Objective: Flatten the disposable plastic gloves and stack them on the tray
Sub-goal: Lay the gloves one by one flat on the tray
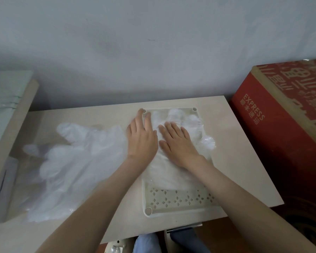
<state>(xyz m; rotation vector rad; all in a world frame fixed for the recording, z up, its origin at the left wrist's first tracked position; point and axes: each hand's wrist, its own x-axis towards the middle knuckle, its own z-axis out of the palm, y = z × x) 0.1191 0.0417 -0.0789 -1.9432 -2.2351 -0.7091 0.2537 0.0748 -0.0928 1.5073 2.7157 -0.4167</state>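
Limp, slippery glove [173, 172] is flattened on tray [171, 211] by outstretched left hand [141, 141] and right hand [179, 143]; cuff [171, 185] judged best hold.

The left hand [141, 141] and right hand [179, 145] cover the middle of the stacked gloves [173, 176], and that film hides most of the tray [179, 199] — the number of layers cannot be told. At centre left the loose glove pile [71, 161] is blurred, its count unclear. The red cardboard box [281, 134] runs off the right edge — its print is partly cut.
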